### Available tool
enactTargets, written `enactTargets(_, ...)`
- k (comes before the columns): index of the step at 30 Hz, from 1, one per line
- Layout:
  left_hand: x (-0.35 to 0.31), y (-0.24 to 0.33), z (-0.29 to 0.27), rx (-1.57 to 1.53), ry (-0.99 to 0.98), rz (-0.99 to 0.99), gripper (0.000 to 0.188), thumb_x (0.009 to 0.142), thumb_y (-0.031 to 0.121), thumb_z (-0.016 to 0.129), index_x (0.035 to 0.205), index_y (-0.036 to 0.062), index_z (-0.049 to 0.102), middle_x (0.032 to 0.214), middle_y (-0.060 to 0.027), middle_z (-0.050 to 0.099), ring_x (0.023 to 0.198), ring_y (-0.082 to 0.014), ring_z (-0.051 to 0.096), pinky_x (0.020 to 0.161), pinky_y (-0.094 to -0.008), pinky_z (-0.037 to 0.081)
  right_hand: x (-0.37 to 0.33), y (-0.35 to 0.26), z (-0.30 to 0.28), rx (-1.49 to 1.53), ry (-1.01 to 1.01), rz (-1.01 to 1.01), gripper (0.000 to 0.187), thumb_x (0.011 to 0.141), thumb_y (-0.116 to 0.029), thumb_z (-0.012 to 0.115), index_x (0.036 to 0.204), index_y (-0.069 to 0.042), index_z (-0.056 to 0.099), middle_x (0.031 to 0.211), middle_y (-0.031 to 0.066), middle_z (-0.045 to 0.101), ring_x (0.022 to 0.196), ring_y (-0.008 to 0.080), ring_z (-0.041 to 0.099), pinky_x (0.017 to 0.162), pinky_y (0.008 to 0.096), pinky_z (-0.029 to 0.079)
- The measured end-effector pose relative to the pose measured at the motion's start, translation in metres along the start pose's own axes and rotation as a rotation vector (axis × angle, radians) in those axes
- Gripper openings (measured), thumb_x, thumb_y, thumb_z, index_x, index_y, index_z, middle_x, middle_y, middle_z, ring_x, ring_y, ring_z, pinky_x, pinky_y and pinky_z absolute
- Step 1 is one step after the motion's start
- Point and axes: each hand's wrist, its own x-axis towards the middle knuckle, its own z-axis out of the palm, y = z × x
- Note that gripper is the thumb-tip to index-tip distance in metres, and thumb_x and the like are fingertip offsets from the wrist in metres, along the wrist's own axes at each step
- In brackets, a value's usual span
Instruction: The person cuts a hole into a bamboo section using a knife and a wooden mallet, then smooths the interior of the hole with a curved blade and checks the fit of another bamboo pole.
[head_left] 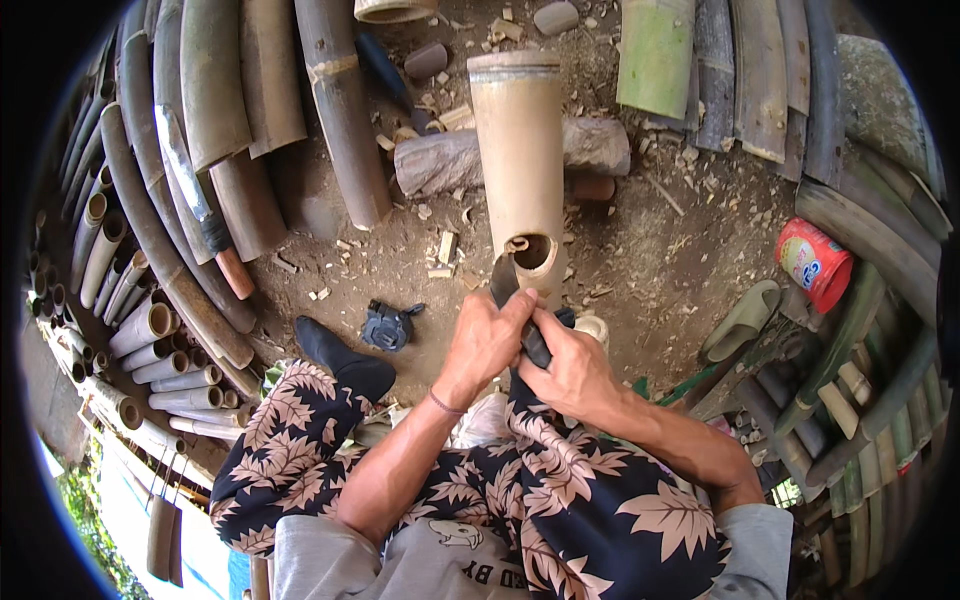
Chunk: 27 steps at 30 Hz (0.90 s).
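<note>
A thick pale bamboo tube (516, 150) points away from me, its far part resting across a short rough log (436, 165). Near its close end, a rounded hole (540, 250) is cut in the wall, and a thin curled shaving sits at its edge. The dark blade of a knife (504, 277) meets the hole's near left rim. My right hand (575, 362) is wrapped round the knife's dark handle. My left hand (485, 340) is closed on the knife farther forward, its thumb pressed by the blade; its other fingertips are partly hidden.
Bamboo lengths (215, 90) lie along the left and far right (760, 80). A long blade with an orange-brown handle (235, 272) leans at left. A black strapped object (388, 326), a sandal (740, 320) and a red can (815, 265) sit around me. Wood chips litter the dirt.
</note>
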Motion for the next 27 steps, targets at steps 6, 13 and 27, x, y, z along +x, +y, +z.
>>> enactTargets(6, 0.008, -0.005, 0.074, -1.151, -0.467, -0.128, 0.050, 0.105, 0.040, 0.049, 0.136, 0.0016, 0.055, 0.079, -0.0006, 0.058, 0.067, -0.0108, 0.054, 0.061, -0.0293, 0.048, 0.017, -0.028, -0.108, -0.863, -0.331, -0.224, 0.026, 0.082, -0.018, 0.067, 0.097, 0.003, 0.064, 0.077, 0.0153, 0.070, 0.067, 0.0301, 0.071, 0.056, 0.0396, 0.055)
enactTargets(13, 0.000, 0.006, 0.050, -0.722, -0.129, -0.194, 0.036, 0.101, 0.032, 0.055, 0.088, -0.0008, 0.065, 0.064, -0.0083, 0.061, 0.051, -0.0182, 0.057, 0.051, -0.0322, 0.046, 0.030, -0.002, -0.087, -0.405, -0.398, 0.005, 0.012, 0.080, -0.015, 0.065, 0.091, -0.010, 0.064, 0.070, 0.0125, 0.070, 0.063, 0.0345, 0.068, 0.060, 0.0445, 0.054)
enactTargets(27, 0.032, 0.018, 0.051, 0.166, 0.005, 0.231, 0.044, 0.097, 0.028, 0.048, 0.067, -0.0024, 0.060, 0.055, -0.0077, 0.061, 0.048, -0.0176, 0.058, 0.049, -0.0336, 0.045, 0.013, 0.040, -0.044, -0.136, 0.116, 0.058, 0.032, 0.082, -0.014, 0.064, 0.111, -0.005, 0.056, 0.080, 0.0235, 0.067, 0.075, 0.0441, 0.066, 0.067, 0.0512, 0.053)
